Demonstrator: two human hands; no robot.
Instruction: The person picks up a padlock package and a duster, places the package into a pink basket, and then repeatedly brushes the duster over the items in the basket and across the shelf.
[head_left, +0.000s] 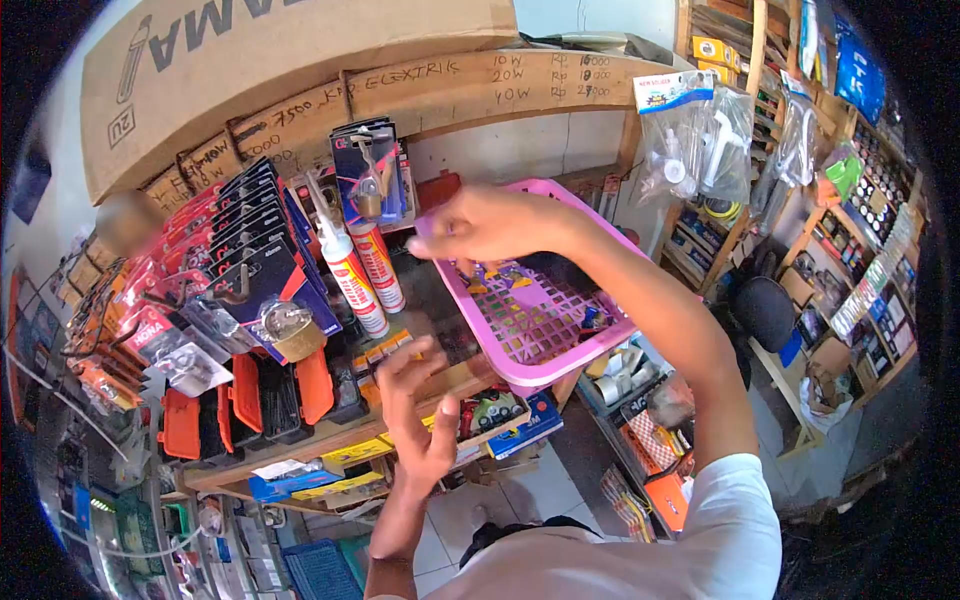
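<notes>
My right hand [500,225] is above the far left part of a pink plastic basket [540,375], its fingers curled together. What they hold, if anything, cannot be made out. A few small packaged items [510,278] lie in the basket. Lower and to the left, my left hand [415,425] is raised in front of the wooden shelf edge, thumb and fingers apart, with nothing visible in it. Behind it stand two silicone sealant tubes [355,285], one with a long nozzle. Carded padlocks [369,190] hang just behind the tubes.
Rows of carded locks [250,240] fill the left, above orange-lidded boxes [245,390]. A big cardboard box [290,60] rests along the back over a wooden beam with handwritten prices. Bagged goods [695,140] hang at right, before crowded shelves [865,230]. Tiled floor [530,495] shows below.
</notes>
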